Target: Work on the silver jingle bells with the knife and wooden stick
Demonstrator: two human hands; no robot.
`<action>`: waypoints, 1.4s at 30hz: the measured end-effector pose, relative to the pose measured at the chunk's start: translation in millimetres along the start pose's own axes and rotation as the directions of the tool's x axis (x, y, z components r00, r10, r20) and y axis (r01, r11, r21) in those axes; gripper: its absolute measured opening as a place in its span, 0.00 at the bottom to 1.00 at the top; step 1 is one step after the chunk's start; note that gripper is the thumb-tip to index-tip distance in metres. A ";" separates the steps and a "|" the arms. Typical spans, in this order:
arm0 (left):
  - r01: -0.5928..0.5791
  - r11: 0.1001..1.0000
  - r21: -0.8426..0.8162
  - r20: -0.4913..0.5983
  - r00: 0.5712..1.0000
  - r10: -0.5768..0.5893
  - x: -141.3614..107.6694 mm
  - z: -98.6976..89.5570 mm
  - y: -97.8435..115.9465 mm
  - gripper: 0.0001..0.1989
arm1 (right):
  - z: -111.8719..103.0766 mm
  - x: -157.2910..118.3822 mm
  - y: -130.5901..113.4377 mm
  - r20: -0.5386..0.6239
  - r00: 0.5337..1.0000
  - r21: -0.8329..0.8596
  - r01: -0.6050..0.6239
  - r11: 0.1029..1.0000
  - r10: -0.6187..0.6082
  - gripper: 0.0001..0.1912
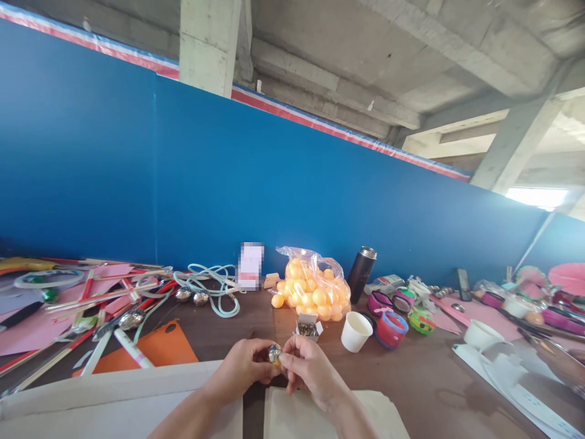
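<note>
My left hand (249,366) is closed on a small shiny silver-and-yellow piece (274,353), held between thumb and fingertips above the brown table. The piece is too small to name its kind. Against its right side, my right hand (308,366) has thumb and forefinger pinched together; whatever those fingertips grip is hidden. Just beyond the hands stands a small open box (309,327) of tiny metal bits. A white paper cup (356,332) is to its right. Pale sheets of paper or card (333,414) lie under my wrists and forearms.
Behind the box sits a clear bag of orange balls (315,289), with a black bottle (363,274) beside it. Pale blue tubing (219,289) and an orange sheet (159,347) lie left, near sticks and a marker (133,349). Colourful rolls (392,329) and another person's hand (560,360) are right.
</note>
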State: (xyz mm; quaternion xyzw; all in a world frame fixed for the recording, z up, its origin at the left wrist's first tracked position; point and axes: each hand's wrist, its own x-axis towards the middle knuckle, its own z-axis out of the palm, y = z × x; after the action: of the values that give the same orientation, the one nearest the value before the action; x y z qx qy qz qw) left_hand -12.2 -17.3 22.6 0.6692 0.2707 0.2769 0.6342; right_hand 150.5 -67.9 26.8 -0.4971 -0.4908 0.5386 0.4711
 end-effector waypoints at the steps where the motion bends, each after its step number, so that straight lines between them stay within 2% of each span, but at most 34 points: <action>1: 0.001 1.000 0.006 -0.001 1.000 -0.001 -0.1 0.0 -0.5 0.09 | 0.0 0.0 0.3 -0.003 1.000 -0.006 -0.001 1.000 0.001 0.10; 6: -0.025 1.000 0.014 -0.017 1.000 0.026 2.3 -1.2 -2.5 0.10 | 3.3 0.9 -2.4 -0.028 0.999 -0.030 0.023 0.999 -0.024 0.14; 9: -0.038 0.998 -0.041 -0.078 0.996 0.035 6.4 -1.3 -2.1 0.16 | 6.0 2.4 -7.0 -0.079 0.994 -0.067 0.069 0.995 -0.074 0.15; 12: -0.095 0.992 -0.077 -0.267 0.961 0.071 10.7 -3.2 -2.3 0.24 | 6.1 1.2 -10.3 -0.154 0.978 -0.143 0.122 0.982 -0.144 0.15; 14: -0.122 0.991 -0.047 -0.430 0.898 0.090 13.4 -7.1 -4.7 0.27 | 4.5 -2.3 -9.9 -0.181 0.960 -0.283 0.158 0.946 -0.215 0.13; 15: -0.129 0.991 -0.022 -0.492 0.864 0.101 14.8 -10.0 -6.9 0.29 | 3.5 -4.4 -8.7 -0.176 0.943 -0.452 0.177 0.874 -0.283 0.12; 17: -0.163 0.986 0.036 -0.582 0.798 0.153 17.6 -16.9 -12.4 0.29 | 1.2 -7.9 -4.9 -0.089 0.965 -0.700 0.115 0.705 -0.246 0.09; 20: -0.188 0.977 0.102 -0.651 0.730 0.208 20.7 -27.3 -19.2 0.28 | -2.6 -8.6 2.2 -0.083 0.958 -0.886 0.055 0.460 -0.275 0.13; 22: -0.163 0.980 0.113 -0.676 0.710 0.196 20.9 -31.7 -19.8 0.28 | -4.8 -6.6 6.2 -0.097 0.953 -0.937 0.010 0.350 -0.288 0.12; 26: -0.103 0.987 0.124 -0.686 0.709 0.160 17.0 -34.6 -13.0 0.27 | -5.1 -3.7 10.3 -0.086 0.966 -0.966 -0.021 0.259 -0.243 0.07; 30: -0.058 0.987 0.150 -0.719 0.678 0.150 13.2 -37.1 -9.4 0.29 | -1.5 -2.8 11.0 -0.089 0.945 -0.981 -0.029 0.192 -0.314 0.05; 33: -0.038 0.987 0.159 -0.746 0.650 0.145 12.8 -40.6 -11.8 0.30 | -3.5 -0.2 10.9 -0.135 0.922 -0.980 -0.070 0.187 -0.363 0.07; 35: -0.036 0.988 0.152 -0.750 0.647 0.139 13.2 -42.2 -13.2 0.31 | -7.1 1.8 10.5 -0.163 0.899 -0.968 -0.067 0.241 -0.407 0.11; 37: -0.022 0.991 0.134 -0.747 0.655 0.116 13.6 -42.4 -13.3 0.31 | -10.4 2.9 9.4 -0.162 0.861 -0.947 0.002 0.321 -0.483 0.13; 39: -0.008 0.994 0.108 -0.740 0.667 0.085 14.0 -41.4 -12.0 0.30 | -11.5 2.8 7.8 -0.134 0.807 -0.916 0.120 0.382 -0.576 0.12; 42: -0.043 0.997 0.058 -0.725 0.685 0.072 14.6 -38.8 -9.6 0.29 | -8.1 1.5 6.1 -0.076 0.750 -0.872 0.270 0.408 -0.657 0.10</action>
State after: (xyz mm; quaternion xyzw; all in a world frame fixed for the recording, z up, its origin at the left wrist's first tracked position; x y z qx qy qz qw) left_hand -29.8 20.7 15.0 0.5246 0.4832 0.5338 0.4543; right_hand 158.4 -66.3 20.4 -0.5948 -0.6915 -0.0279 0.4088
